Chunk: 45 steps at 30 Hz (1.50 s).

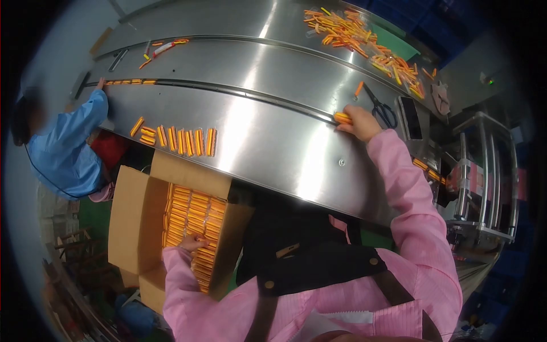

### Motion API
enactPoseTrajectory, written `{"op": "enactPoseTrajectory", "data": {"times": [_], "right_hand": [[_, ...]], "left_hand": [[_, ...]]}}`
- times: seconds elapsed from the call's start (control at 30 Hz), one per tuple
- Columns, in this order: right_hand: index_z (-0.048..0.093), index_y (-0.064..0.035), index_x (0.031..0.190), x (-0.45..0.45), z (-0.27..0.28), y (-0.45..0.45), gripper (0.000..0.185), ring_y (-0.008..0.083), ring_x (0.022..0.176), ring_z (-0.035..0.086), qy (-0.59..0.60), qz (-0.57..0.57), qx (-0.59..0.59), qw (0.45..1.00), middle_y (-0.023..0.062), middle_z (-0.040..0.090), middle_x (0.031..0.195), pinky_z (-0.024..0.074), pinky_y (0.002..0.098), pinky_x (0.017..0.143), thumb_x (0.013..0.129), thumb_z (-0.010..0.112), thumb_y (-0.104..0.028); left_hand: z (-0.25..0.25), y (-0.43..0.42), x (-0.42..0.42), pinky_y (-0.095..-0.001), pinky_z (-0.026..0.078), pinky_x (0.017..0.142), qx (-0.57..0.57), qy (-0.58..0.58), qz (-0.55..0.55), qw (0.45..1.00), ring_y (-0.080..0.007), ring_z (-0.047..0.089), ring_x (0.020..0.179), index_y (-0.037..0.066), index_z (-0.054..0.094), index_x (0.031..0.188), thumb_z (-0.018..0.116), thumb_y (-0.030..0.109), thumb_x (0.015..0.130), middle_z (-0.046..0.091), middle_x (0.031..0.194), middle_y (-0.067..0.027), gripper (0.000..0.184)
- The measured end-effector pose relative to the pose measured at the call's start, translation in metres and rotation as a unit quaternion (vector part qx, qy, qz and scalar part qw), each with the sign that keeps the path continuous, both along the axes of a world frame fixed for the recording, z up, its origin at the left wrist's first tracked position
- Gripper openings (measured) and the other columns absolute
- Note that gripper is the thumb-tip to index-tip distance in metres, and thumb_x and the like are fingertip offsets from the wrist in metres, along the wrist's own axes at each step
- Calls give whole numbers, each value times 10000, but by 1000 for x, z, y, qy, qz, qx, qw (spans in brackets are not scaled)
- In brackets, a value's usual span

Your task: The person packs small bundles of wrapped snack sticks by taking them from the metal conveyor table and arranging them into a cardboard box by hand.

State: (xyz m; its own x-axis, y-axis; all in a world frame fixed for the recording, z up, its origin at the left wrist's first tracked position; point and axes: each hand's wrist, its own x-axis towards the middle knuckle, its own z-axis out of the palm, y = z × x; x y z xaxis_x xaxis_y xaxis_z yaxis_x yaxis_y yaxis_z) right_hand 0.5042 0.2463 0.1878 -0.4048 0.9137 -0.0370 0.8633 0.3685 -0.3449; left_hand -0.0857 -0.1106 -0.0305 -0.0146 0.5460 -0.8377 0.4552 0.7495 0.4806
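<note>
Because the orange bundle (342, 117) sits at the groove (256, 96) in the metal counter (285, 139), towards its right end, the right hand (364, 122) grips it between thumb and fingers, probably to keep it aligned. Scissors (383, 111) lie just beyond, seemingly within easy reach. Towards the counter's front edge, left of centre, other bundles (190, 142) stand apart, perhaps for easy pickup. Below that edge, the left hand (194, 243) has curled fingers over packed rows (191, 208) inside an open carton (128, 222); whether they grip any, I cannot tell.
</note>
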Motion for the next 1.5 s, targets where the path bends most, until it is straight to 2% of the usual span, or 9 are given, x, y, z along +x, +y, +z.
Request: {"op": "enactPoseTrajectory", "data": {"times": [0.57,0.7,0.8,0.9,1.0,1.23,1.3,1.4,1.5], "right_hand": [[564,-65,1025,-22,-13,7,376,324,980,539,-47,64,73,994,128,531,1014,456,401,837,780,702,-314],[576,-42,1042,-34,-21,-6,374,338,1000,526,13,87,104,991,147,535,1053,443,409,866,765,715,-253],[553,-21,1057,-37,-14,-13,394,346,1011,518,63,138,169,974,156,536,1060,434,403,876,745,724,-191],[534,-18,1087,-56,15,-39,448,346,1030,513,105,156,165,968,156,536,1079,427,392,893,723,739,-181],[518,-21,1126,-87,33,-72,525,345,1065,504,164,191,116,961,154,531,1123,417,382,919,695,762,-194],[452,6,1220,-228,77,-157,778,360,1167,451,212,431,34,877,194,451,1270,374,402,988,586,827,-242],[492,3,1154,-243,66,-160,626,343,1045,553,209,417,122,876,194,561,1125,450,409,881,637,778,-206],[540,-46,988,-241,40,-154,292,329,660,632,111,380,38,917,139,626,696,491,426,578,722,641,-113],[537,-64,1026,-200,49,-144,311,343,701,632,152,311,48,937,154,631,744,498,415,606,732,634,-91]], "left_hand": [[3,5,-7,-265,463,820,30,-39,-48,998,-161,602,895,-17,568,1082,780,318,735,619,988,-80,527],[-4,-45,-34,-276,500,798,107,-136,78,982,-160,610,888,-10,521,1119,754,283,760,620,985,-92,519],[95,-20,-9,-282,516,759,83,58,97,990,-141,611,880,3,489,1127,722,222,780,614,943,-76,472],[85,-30,-47,-225,506,683,229,74,161,957,-113,598,783,-1,528,1100,722,197,801,578,961,-68,408],[161,-11,-7,-226,502,650,260,-14,266,928,-111,597,763,-6,540,1085,702,190,822,583,951,-63,366],[250,87,148,-229,495,634,300,-45,128,944,-111,616,755,-28,566,1020,678,216,844,617,945,-80,321],[254,99,173,-233,499,640,288,-79,128,946,-113,617,747,-27,557,1040,672,214,848,624,952,-88,328],[260,104,183,-247,510,658,320,-225,162,906,-128,616,776,-37,507,1091,650,235,865,642,922,-101,381],[224,104,106,-270,516,703,321,-156,158,921,-159,621,806,-43,509,1114,688,335,827,638,931,-131,507]]}}
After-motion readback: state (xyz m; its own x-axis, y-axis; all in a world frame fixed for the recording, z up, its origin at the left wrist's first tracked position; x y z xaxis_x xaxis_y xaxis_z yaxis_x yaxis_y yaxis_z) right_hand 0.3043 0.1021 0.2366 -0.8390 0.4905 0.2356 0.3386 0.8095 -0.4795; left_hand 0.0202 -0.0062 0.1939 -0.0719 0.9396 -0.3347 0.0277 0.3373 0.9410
